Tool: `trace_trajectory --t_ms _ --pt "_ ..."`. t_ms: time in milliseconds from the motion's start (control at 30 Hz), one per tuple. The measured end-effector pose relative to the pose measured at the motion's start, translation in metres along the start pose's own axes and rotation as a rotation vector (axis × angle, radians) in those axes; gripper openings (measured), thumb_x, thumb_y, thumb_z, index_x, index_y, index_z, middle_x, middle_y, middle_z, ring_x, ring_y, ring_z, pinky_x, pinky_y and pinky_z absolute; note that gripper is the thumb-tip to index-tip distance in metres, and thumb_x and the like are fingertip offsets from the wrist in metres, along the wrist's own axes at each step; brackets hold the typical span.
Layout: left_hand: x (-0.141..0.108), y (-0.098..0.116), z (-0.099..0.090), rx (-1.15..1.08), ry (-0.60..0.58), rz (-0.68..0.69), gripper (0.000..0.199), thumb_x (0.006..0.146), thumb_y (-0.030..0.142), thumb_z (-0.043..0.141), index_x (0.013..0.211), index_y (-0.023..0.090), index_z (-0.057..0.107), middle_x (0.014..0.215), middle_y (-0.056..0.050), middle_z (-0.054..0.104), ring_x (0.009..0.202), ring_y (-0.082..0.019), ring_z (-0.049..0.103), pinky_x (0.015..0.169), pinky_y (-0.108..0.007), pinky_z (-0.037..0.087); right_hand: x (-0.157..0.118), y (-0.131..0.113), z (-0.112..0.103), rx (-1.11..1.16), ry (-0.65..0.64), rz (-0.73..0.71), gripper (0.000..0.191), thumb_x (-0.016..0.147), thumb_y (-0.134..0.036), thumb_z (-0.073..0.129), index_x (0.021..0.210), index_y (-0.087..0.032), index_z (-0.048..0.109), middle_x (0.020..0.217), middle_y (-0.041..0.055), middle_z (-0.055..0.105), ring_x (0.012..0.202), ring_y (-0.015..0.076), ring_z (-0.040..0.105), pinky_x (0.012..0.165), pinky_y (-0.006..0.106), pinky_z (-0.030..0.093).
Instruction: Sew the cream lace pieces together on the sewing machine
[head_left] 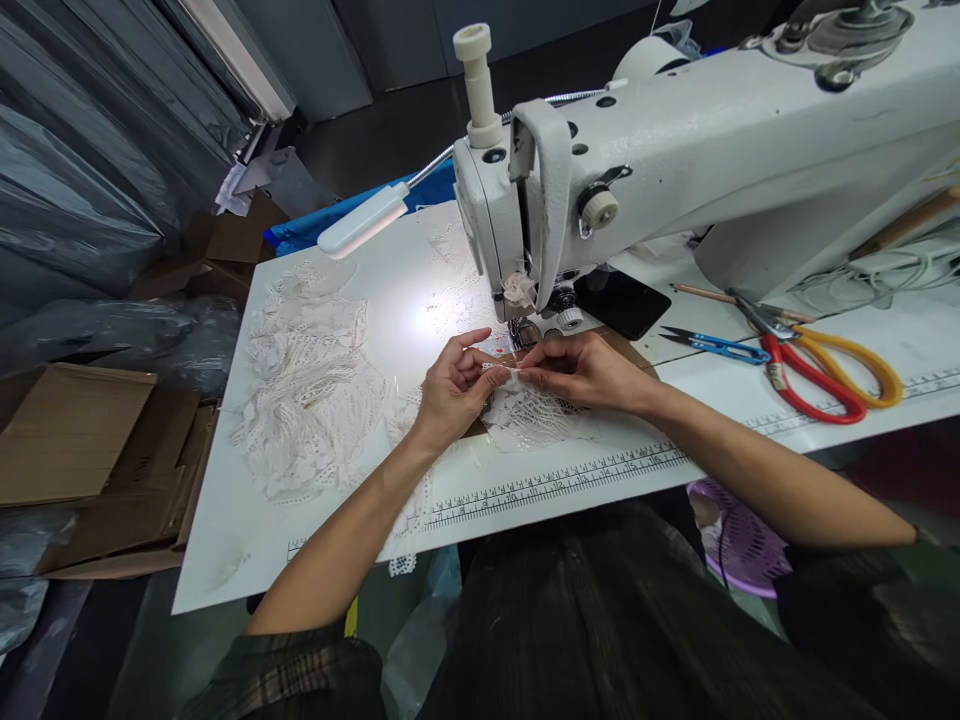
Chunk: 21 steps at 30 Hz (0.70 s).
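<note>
**Below the sewing machine (675,150) needle area: lace piece (536,415) grasped by both hands**

Left of the sewing machine, a pile of white lace (315,400) covers part of the white table (225,540). The lamp (364,220) extends from behind the machine head, lighting the surface beside it. Under the machine arm lies a dark phone (624,302), close to the right hand (589,370). To the right of the phone, in front of the machine, lie blue snips (716,347), then red scissor handles (814,380) overlapping yellow scissor handles (855,360). Cardboard boxes (75,430) stand farther left, beyond the table.

Markings: the ruler scale (559,483) along the table edge nearest the person, in front of the machine, shows numerals including 10, 12 and 14. Lettering on one box is too small to read.

Hand state: the left hand (457,385) and right hand pinch the lace piece's upper edge between fingertips. The piece hangs between and below the hands, just in front of the needle area.
</note>
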<state>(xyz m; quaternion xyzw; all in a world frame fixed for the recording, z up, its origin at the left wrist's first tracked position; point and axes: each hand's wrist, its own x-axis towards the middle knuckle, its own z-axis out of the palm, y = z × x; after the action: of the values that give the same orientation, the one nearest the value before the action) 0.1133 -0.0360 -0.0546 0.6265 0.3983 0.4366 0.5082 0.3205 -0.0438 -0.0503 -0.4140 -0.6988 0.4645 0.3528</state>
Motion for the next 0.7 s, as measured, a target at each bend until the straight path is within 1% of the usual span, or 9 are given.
trace_trajectory --t_ms 133,200,300,367,433,500,567,633,700 --pt "0.001 -0.004 -0.001 0.014 0.015 0.031 0.053 0.077 0.024 0.077 0.124 0.016 0.053 0.075 0.003 0.067 0.066 -0.010 0.065 0.066 -0.022 0.055 0.003 0.006 0.002 0.354 0.082 0.189 0.029 0.075 -0.044 0.078 0.082 -0.016 0.074 0.075 0.0020 0.067 0.065 0.0114 0.055 0.061 0.027 0.042" --pt "0.001 -0.008 -0.001 0.022 0.017 0.047 0.054 0.077 0.023 0.077 0.125 0.017 0.052 0.074 0.004 0.067 0.065 -0.009 0.065 0.066 -0.022 0.054 0.006 0.007 0.001 0.489 0.134 0.264 0.031 0.069 -0.044 0.083 0.076 -0.016 0.072 0.074 0.0028 0.067 0.066 0.0119 0.056 0.061 0.027 0.043" --pt "0.001 -0.011 -0.003 0.050 -0.004 0.058 0.054 0.078 0.024 0.076 0.126 0.018 0.052 0.075 0.004 0.067 0.066 -0.009 0.065 0.067 -0.023 0.055 0.008 0.005 -0.002 0.611 0.185 0.277 0.032 0.067 -0.042 0.085 0.074 -0.016 0.068 0.072 0.0021 0.064 0.062 0.0100 0.052 0.056 0.025 0.041" --pt "0.001 -0.013 -0.005 0.091 -0.006 0.066 0.054 0.078 0.026 0.075 0.126 0.019 0.053 0.076 0.003 0.068 0.066 -0.010 0.065 0.067 -0.024 0.055 0.006 0.001 -0.006 0.718 0.200 0.263 0.033 0.068 -0.041 0.085 0.076 -0.016 0.065 0.076 0.0026 0.064 0.061 0.0082 0.049 0.052 0.023 0.038" --pt "0.002 -0.013 -0.007 0.135 0.009 0.075 0.054 0.078 0.028 0.076 0.126 0.019 0.053 0.077 0.003 0.068 0.067 -0.011 0.066 0.066 -0.025 0.055 -0.002 -0.007 -0.013 0.788 0.182 0.268 0.033 0.069 -0.039 0.085 0.078 -0.016 0.062 0.081 0.0031 0.065 0.059 0.0065 0.048 0.050 0.021 0.038" --pt "0.003 -0.012 -0.009 0.165 0.026 0.068 0.054 0.078 0.030 0.076 0.126 0.019 0.053 0.077 0.002 0.068 0.067 -0.012 0.066 0.065 -0.026 0.056 -0.016 -0.018 -0.024 0.740 0.111 0.273 0.032 0.073 -0.039 0.083 0.078 -0.016 0.061 0.079 0.0022 0.064 0.058 0.0061 0.048 0.051 0.021 0.040" --pt "0.004 -0.010 -0.010 0.161 0.054 0.059 0.052 0.078 0.029 0.075 0.124 0.019 0.054 0.077 0.002 0.068 0.067 -0.012 0.066 0.065 -0.026 0.056 -0.037 -0.030 -0.041 0.574 0.007 0.250 0.028 0.079 -0.040 0.078 0.078 -0.017 0.063 0.071 0.0008 0.062 0.056 0.0073 0.050 0.050 0.022 0.041" --pt "0.005 -0.008 -0.010 0.141 0.077 0.046 0.049 0.078 0.027 0.075 0.122 0.019 0.055 0.076 0.002 0.067 0.068 -0.011 0.066 0.066 -0.026 0.056 -0.063 -0.041 -0.062 0.367 -0.066 0.201 0.025 0.084 -0.041 0.073 0.075 -0.019 0.064 0.061 -0.0002 0.059 0.052 0.0082 0.051 0.048 0.022 0.042" --pt "0.006 -0.006 -0.010 0.116 0.089 0.032 0.046 0.078 0.025 0.075 0.119 0.018 0.056 0.076 0.003 0.067 0.069 -0.011 0.065 0.067 -0.025 0.056 -0.095 -0.047 -0.089 0.210 -0.149 0.214 0.022 0.088 -0.041 0.068 0.076 -0.022 0.066 0.057 -0.0004 0.058 0.047 0.0081 0.050 0.043 0.021 0.040"
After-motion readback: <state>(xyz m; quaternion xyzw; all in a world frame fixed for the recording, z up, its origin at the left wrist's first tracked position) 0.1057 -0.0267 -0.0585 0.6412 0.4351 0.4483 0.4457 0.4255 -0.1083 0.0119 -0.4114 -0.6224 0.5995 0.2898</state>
